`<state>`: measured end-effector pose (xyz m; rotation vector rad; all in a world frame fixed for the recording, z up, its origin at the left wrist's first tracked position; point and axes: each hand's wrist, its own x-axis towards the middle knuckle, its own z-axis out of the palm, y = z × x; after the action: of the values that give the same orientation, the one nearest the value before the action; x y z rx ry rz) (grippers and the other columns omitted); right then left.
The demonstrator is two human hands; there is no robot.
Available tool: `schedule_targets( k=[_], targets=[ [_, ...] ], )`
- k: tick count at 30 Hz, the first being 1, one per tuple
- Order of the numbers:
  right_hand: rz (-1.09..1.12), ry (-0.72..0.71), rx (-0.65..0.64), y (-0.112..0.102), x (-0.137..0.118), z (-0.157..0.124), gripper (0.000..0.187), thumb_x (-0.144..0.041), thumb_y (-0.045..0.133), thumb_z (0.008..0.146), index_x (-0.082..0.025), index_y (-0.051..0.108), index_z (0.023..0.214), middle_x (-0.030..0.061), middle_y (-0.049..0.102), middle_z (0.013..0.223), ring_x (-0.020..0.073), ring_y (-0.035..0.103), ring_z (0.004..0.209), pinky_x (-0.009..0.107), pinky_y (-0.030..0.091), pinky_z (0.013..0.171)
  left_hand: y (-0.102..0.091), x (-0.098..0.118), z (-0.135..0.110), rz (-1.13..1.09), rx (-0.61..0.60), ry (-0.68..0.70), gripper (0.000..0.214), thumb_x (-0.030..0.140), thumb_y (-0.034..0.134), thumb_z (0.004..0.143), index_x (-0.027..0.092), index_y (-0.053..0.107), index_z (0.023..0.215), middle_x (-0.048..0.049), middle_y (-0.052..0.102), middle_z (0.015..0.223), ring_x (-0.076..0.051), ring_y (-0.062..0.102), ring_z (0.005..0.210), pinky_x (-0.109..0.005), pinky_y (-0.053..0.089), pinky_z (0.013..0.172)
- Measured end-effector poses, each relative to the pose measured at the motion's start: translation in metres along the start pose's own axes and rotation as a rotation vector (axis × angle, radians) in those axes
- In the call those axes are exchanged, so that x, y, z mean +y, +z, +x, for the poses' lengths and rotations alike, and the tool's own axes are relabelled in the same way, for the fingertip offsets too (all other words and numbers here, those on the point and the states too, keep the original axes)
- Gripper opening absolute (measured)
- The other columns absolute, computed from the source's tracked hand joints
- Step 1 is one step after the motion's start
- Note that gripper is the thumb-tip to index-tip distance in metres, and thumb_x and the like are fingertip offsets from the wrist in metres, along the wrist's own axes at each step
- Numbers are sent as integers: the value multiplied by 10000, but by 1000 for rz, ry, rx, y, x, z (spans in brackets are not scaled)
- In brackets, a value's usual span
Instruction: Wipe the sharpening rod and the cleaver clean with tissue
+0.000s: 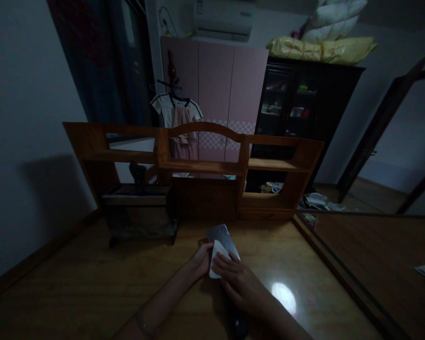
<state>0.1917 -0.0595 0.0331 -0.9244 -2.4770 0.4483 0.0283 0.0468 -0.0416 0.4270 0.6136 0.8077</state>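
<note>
A cleaver [222,233] slants over the wooden tabletop, its broad grey blade pointing away from me and its dark handle [239,326] toward me. White paper or cloth, perhaps a tissue [216,251], covers part of the blade. My left hand [200,260] is closed at the blade's left edge, fingertips touching the edge of the tissue; its lower fingers are hidden. Across the tissue lies my right hand [238,279], its fingers pressing it against the blade. The right forearm and palm partly hide the handle.
Behind the hands, a wooden shelf unit [205,165] spans the tabletop [156,283]. A dark box-like device with a handle [140,208] stands at left. The table's raised right edge [333,264] borders a brown surface. Lamp light reflects near my right forearm.
</note>
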Motion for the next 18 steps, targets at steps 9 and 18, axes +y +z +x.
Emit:
schedule_targets(
  k=[9,18],
  targets=[
    [31,-7,-22,-17,10,-20,467,-185,427,911,-252,435,1373,33,439,1421,196,348,1348,432,224,1155,9,4,-7,-47,-44,-25,214,218,512,883,40,628,910,-150,707,826,-225,680,764,-327,495,825],
    [-92,19,8,-28,48,-44,455,-203,432,896,-226,471,1349,57,477,1394,222,396,1320,486,196,1153,16,5,-10,-81,-41,-29,364,198,526,871,-9,546,1170,-213,673,1065,-282,657,981,-396,444,964]
  ],
)
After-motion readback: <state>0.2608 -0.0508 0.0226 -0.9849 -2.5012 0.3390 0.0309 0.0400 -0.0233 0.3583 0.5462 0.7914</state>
